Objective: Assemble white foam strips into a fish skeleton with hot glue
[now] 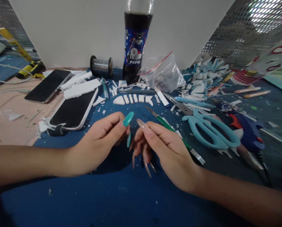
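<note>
My left hand [100,142], with teal nails, is closed in a pinch of thumb and forefinger above the blue work surface [103,201]. Close beside it, my right hand [171,151], with long pale nails, also pinches thumb and forefinger together, its other fingers curled below. The tips nearly meet; whatever they hold is too fine or hidden to make out. Just beyond lies a row of white foam pieces [119,100] forming a fish skeleton, with head and tail at its ends. A green-handled craft knife [166,124] rests beside my right hand.
Blue-handled scissors [193,114] and a blue glue gun [250,134] lie right. Behind stand a Pepsi bottle [135,47], a thread spool [102,66] and a zip bag [170,75]. Two phones, a dark one [48,85] and a white-cased one [73,110], lie left. Foam scraps [202,78] pile up right.
</note>
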Motion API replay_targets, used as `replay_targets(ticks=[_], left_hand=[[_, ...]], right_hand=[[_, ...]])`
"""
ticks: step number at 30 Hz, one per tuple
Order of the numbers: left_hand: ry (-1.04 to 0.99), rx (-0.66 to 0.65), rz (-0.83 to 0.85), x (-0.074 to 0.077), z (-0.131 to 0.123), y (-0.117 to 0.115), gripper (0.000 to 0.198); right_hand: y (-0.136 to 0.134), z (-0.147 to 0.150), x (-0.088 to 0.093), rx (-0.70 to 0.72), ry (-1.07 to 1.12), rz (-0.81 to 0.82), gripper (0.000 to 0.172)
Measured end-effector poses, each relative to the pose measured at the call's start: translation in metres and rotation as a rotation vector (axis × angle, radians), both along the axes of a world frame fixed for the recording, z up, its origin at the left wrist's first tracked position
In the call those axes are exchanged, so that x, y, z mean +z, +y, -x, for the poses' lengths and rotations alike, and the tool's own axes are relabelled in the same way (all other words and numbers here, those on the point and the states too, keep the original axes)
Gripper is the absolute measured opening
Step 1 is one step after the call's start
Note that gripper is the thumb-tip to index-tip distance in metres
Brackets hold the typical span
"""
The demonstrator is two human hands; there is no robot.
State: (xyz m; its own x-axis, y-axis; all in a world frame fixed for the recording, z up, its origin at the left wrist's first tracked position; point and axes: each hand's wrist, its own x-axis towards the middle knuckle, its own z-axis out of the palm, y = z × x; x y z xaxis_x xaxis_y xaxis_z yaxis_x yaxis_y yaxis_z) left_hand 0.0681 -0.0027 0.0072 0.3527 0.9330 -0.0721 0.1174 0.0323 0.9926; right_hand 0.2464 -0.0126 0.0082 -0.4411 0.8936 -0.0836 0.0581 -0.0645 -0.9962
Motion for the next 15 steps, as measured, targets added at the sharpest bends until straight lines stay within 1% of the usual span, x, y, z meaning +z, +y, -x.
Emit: replay_targets(ticks=[2,5,7,9,12,15], left_hand=[[0.023,-0.022,-0.056,0.001,0.001,-0.001,0.029],[0.095,-0.009,-0.139,0.002,0.002,-0.002,0.029],[0.141,0.011,-0.205,0.004,0.003,-0.002,0.029],[0.135,0.032,-0.254,0.007,0.004,-0.001,0.029],[0.007,0.084,-0.288,0.014,0.004,0.001,0.028],[-0.149,0.143,-0.300,0.020,0.005,0.004,0.025]], right_hand=[[0.000,-0.001,0.001,0.058,0.016,0.000,0.039],[-0.002,0.000,0.003,0.132,0.034,-0.008,0.036],[-0.002,0.001,0.004,0.129,0.034,-0.016,0.034],[-0.002,0.001,0.004,0.082,0.041,-0.025,0.035],[-0.001,0.002,0.002,0.006,0.096,0.000,0.036],[0.000,0.002,-0.002,-0.029,0.158,0.022,0.037]])
